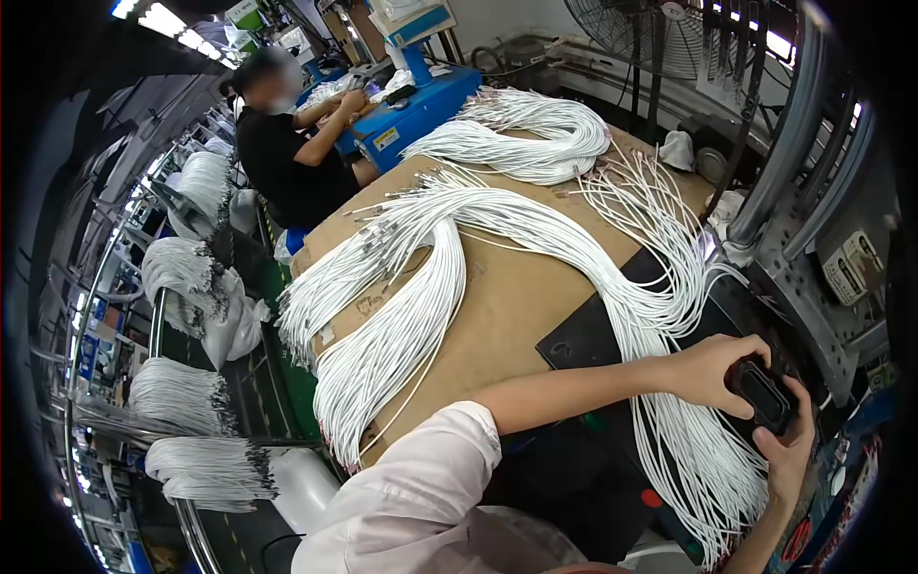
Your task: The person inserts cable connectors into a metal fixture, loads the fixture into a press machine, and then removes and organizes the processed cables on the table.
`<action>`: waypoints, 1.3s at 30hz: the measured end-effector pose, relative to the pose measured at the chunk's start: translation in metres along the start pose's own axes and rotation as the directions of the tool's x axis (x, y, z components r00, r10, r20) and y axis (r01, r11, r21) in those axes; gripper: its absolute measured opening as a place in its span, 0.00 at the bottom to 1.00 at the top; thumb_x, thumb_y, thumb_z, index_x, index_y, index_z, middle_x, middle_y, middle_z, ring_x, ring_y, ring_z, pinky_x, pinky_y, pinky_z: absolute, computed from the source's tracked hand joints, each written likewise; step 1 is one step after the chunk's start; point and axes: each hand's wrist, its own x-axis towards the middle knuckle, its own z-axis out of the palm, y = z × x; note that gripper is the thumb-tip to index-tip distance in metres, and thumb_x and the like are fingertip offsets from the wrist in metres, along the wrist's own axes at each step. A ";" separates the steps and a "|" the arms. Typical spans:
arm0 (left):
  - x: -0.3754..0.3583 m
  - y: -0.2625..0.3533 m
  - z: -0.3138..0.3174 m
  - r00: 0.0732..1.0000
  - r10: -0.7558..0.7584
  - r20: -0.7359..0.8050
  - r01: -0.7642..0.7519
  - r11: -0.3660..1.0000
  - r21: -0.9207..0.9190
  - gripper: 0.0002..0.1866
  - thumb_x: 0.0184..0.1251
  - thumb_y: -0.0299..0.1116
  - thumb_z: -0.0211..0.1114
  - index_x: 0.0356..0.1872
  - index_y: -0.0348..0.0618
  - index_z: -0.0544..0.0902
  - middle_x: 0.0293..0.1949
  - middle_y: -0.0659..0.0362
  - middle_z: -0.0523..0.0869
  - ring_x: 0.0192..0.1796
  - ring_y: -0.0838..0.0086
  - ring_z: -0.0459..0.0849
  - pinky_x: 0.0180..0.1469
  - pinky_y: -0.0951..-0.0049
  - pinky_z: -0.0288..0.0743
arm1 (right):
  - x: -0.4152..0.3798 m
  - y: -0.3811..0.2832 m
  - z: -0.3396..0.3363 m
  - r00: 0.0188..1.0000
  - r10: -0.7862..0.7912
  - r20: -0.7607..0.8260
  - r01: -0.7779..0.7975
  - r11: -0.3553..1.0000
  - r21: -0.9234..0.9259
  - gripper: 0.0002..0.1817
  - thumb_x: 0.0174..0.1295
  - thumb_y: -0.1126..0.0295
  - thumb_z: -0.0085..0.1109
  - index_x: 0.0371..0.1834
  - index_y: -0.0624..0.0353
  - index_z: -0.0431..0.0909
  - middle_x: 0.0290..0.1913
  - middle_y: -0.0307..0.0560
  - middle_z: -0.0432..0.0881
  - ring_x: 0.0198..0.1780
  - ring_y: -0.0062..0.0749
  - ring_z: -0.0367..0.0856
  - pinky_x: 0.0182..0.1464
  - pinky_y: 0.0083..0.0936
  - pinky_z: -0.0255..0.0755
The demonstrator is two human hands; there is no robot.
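My left hand [712, 371] reaches across from the left and grips the upper left side of a black rectangular object [765, 394] with rounded corners. On its lower right side, my right hand [789, 450] has thumb and fingers closed around the same object. I cannot make out exactly what it is. A long bundle of white cables [612, 297] runs over the table, under my left forearm and down past my hands. More white cables [392, 373] fan out on the brown tabletop [512, 287]. A black mat [588, 335] lies beneath part of the bundle.
A co-worker [292, 143] sits at a blue machine bench [421, 115] at the back. Cable bundles [182, 392] hang on metal rails at left. A coiled bundle [545, 143], a fan [641, 33], a metal frame [789, 306] and red-handled scissors [796, 540] are also around.
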 end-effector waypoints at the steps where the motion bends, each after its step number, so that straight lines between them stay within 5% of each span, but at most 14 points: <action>1: 0.000 -0.002 0.001 1.000 0.026 -0.014 -0.025 0.999 0.031 0.35 0.47 0.34 0.81 0.56 0.39 0.72 0.32 0.55 0.81 0.31 0.74 0.81 0.33 0.72 0.76 | 0.000 0.000 -0.001 1.000 0.009 0.016 -0.010 1.000 0.025 0.45 0.46 0.71 0.75 0.71 0.65 0.66 0.59 0.49 0.78 0.59 0.33 0.79 0.64 0.26 0.70; 6: -0.002 -0.003 0.003 0.999 0.009 -0.041 -0.005 0.996 0.085 0.35 0.48 0.37 0.82 0.56 0.39 0.73 0.29 0.55 0.80 0.28 0.72 0.79 0.32 0.70 0.74 | 0.000 0.009 -0.004 0.999 0.017 0.048 -0.020 0.999 0.049 0.43 0.48 0.73 0.75 0.70 0.65 0.66 0.58 0.49 0.79 0.58 0.32 0.80 0.62 0.25 0.72; 9: -0.004 0.001 0.006 0.995 -0.089 -0.054 0.091 0.995 0.037 0.34 0.49 0.39 0.82 0.55 0.38 0.74 0.27 0.56 0.79 0.28 0.73 0.77 0.32 0.71 0.72 | 0.000 0.018 -0.002 0.997 0.047 0.064 -0.059 0.978 0.201 0.41 0.51 0.70 0.78 0.69 0.64 0.67 0.50 0.45 0.81 0.41 0.24 0.83 0.41 0.18 0.79; 12: -0.001 0.008 0.003 0.995 -0.067 -0.071 0.071 0.996 0.057 0.33 0.52 0.40 0.82 0.57 0.41 0.75 0.27 0.61 0.77 0.28 0.78 0.75 0.30 0.72 0.69 | 0.002 0.011 -0.003 0.990 0.098 0.100 -0.123 0.951 0.285 0.42 0.49 0.76 0.77 0.69 0.65 0.67 0.56 0.48 0.80 0.51 0.31 0.84 0.51 0.24 0.82; 15: 0.006 0.023 -0.003 0.999 -0.010 -0.050 0.007 0.998 -0.066 0.48 0.53 0.30 0.82 0.74 0.42 0.63 0.59 0.53 0.77 0.58 0.69 0.79 0.58 0.67 0.76 | 0.001 -0.003 -0.006 0.983 -0.101 0.151 0.030 0.911 0.412 0.44 0.50 0.76 0.79 0.72 0.63 0.64 0.61 0.48 0.75 0.55 0.34 0.81 0.55 0.30 0.82; 17: 0.016 0.043 0.005 0.995 -0.007 -0.100 -0.041 0.885 -0.463 0.45 0.61 0.21 0.74 0.76 0.41 0.57 0.58 0.55 0.79 0.58 0.70 0.80 0.60 0.70 0.76 | -0.003 -0.012 -0.002 0.997 -0.059 0.056 0.044 0.970 0.237 0.36 0.57 0.82 0.71 0.69 0.62 0.64 0.60 0.46 0.75 0.57 0.32 0.81 0.55 0.28 0.82; 19: 0.024 0.047 0.006 0.994 0.060 -0.093 -0.100 0.847 -0.523 0.37 0.69 0.27 0.71 0.75 0.41 0.60 0.55 0.56 0.82 0.57 0.74 0.82 0.58 0.72 0.77 | -0.009 -0.018 0.018 0.989 -0.145 0.027 0.144 0.989 0.021 0.36 0.57 0.78 0.74 0.66 0.63 0.63 0.59 0.49 0.77 0.57 0.28 0.81 0.53 0.27 0.79; 20: 0.026 0.050 0.002 0.999 -0.047 -0.023 0.026 0.829 -0.558 0.32 0.73 0.34 0.67 0.73 0.40 0.64 0.53 0.56 0.83 0.54 0.75 0.83 0.56 0.73 0.79 | -0.014 -0.024 0.025 0.935 -0.349 0.059 0.352 0.900 -0.257 0.39 0.57 0.70 0.77 0.67 0.66 0.62 0.57 0.53 0.80 0.55 0.30 0.82 0.52 0.30 0.78; 21: 0.029 0.054 -0.001 0.988 -0.148 0.042 0.145 0.803 -0.577 0.27 0.78 0.40 0.62 0.71 0.40 0.67 0.52 0.57 0.85 0.52 0.76 0.85 0.53 0.73 0.81 | -0.022 -0.032 0.030 0.965 -0.248 0.090 0.262 0.943 -0.208 0.45 0.57 0.62 0.78 0.70 0.68 0.57 0.56 0.55 0.81 0.50 0.34 0.83 0.50 0.33 0.77; 23: 0.039 0.073 -0.007 0.936 -0.314 0.157 0.346 0.752 -0.561 0.31 0.83 0.53 0.45 0.65 0.31 0.72 0.52 0.41 0.85 0.52 0.59 0.89 0.54 0.62 0.87 | -0.033 -0.049 0.027 0.953 -0.251 0.168 0.292 0.906 -0.306 0.39 0.58 0.61 0.76 0.68 0.67 0.66 0.52 0.53 0.83 0.43 0.35 0.84 0.43 0.31 0.76; 26: 0.054 0.081 -0.020 0.847 -0.333 0.415 0.506 0.743 -0.437 0.33 0.83 0.54 0.45 0.65 0.30 0.73 0.46 0.42 0.87 0.42 0.61 0.91 0.44 0.65 0.91 | -0.037 -0.042 0.021 0.876 -0.476 0.078 0.473 0.816 -0.331 0.14 0.57 0.69 0.75 0.42 0.64 0.83 0.40 0.47 0.84 0.30 0.26 0.80 0.32 0.22 0.71; 31: 0.075 0.098 -0.034 0.575 -0.514 0.636 0.737 0.664 -0.129 0.35 0.80 0.58 0.48 0.67 0.34 0.73 0.42 0.50 0.88 0.18 0.70 0.86 0.16 0.76 0.83 | -0.043 -0.038 0.026 0.866 -0.463 -0.191 0.425 0.881 -0.208 0.30 0.53 0.75 0.78 0.60 0.60 0.78 0.48 0.44 0.77 0.35 0.22 0.80 0.33 0.17 0.71; 34: 0.085 0.106 -0.044 0.492 -0.523 0.696 0.765 0.641 -0.060 0.38 0.79 0.64 0.45 0.66 0.35 0.73 0.42 0.52 0.87 0.23 0.73 0.87 0.21 0.80 0.83 | -0.035 -0.049 0.025 0.844 -0.531 -0.072 0.492 0.820 -0.292 0.44 0.49 0.72 0.81 0.71 0.54 0.70 0.60 0.47 0.70 0.40 0.23 0.81 0.35 0.19 0.72; 39: 0.106 0.157 -0.034 0.628 -0.472 0.619 0.656 0.749 -0.093 0.47 0.71 0.75 0.43 0.62 0.33 0.73 0.45 0.51 0.88 0.34 0.80 0.89 0.35 0.83 0.83 | -0.032 -0.082 0.015 0.633 -0.769 0.094 0.696 0.511 -0.505 0.44 0.43 0.69 0.84 0.66 0.66 0.72 0.59 0.53 0.75 0.49 0.34 0.79 0.47 0.25 0.75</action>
